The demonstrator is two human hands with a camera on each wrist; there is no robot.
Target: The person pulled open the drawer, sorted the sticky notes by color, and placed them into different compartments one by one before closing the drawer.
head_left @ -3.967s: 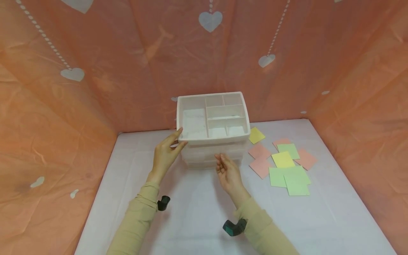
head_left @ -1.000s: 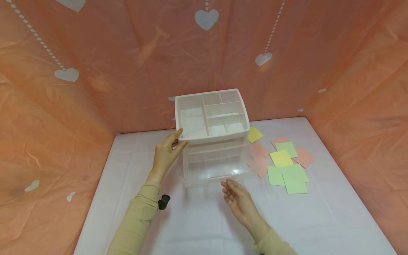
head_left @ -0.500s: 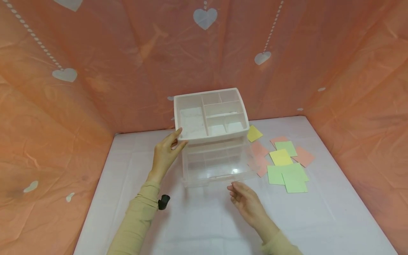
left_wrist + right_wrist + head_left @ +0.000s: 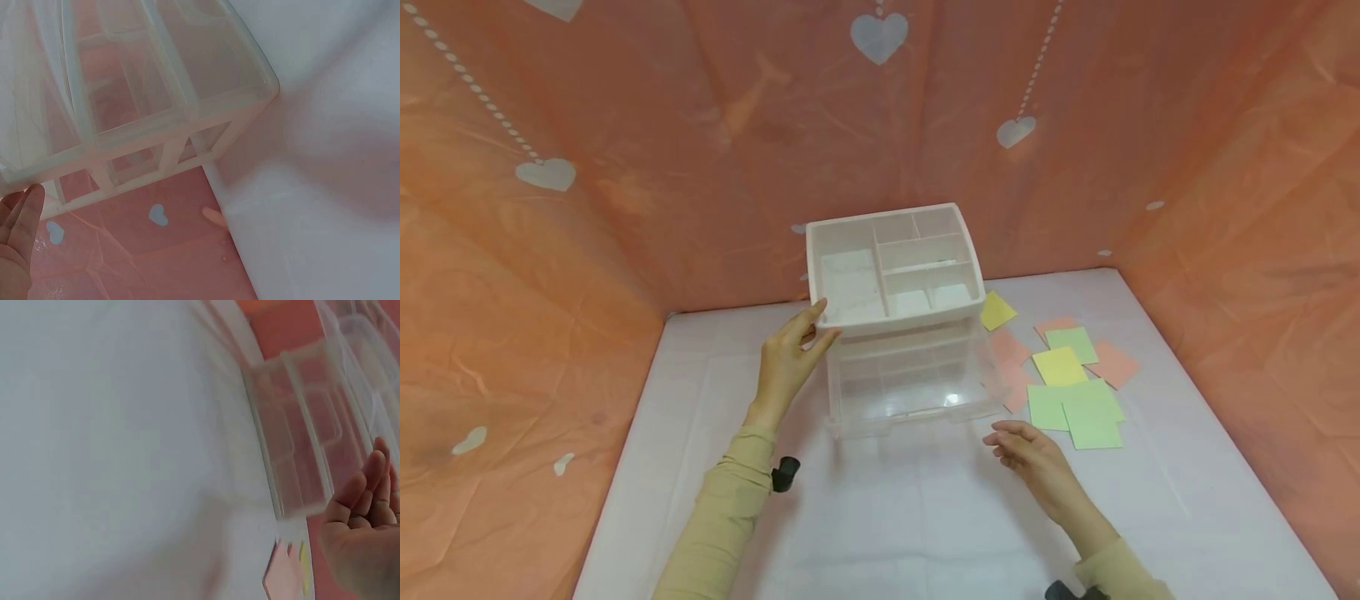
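Observation:
A white plastic drawer organizer (image 4: pixel 898 322) with a divided top tray stands at the back of the table. Its clear upper drawer (image 4: pixel 865 396) is pulled out toward me and looks empty. My left hand (image 4: pixel 781 367) holds the organizer's front left corner, thumb at the front and fingertips at the side rim. In the left wrist view its fingers (image 4: pixel 30 215) lie along the frame. My right hand (image 4: pixel 1041 467) hovers right of the drawer front with loosely bent fingers and nothing in them. The right wrist view shows this hand (image 4: pixel 365 519) overlapping the organizer's clear drawers (image 4: pixel 297 431).
To the right of the organizer lie several paper notes: a yellow one (image 4: pixel 997 311), pink ones (image 4: pixel 1114 364) and overlapping green ones (image 4: pixel 1093 425). Some pink notes show through the drawer's right side. Orange fabric (image 4: pixel 730 167) with white hearts encloses the white-covered table (image 4: pixel 887 517).
The upper drawer has come out toward me since the oldest frame. My right hand has let go of its front and moved right. My left hand keeps its place at the corner.

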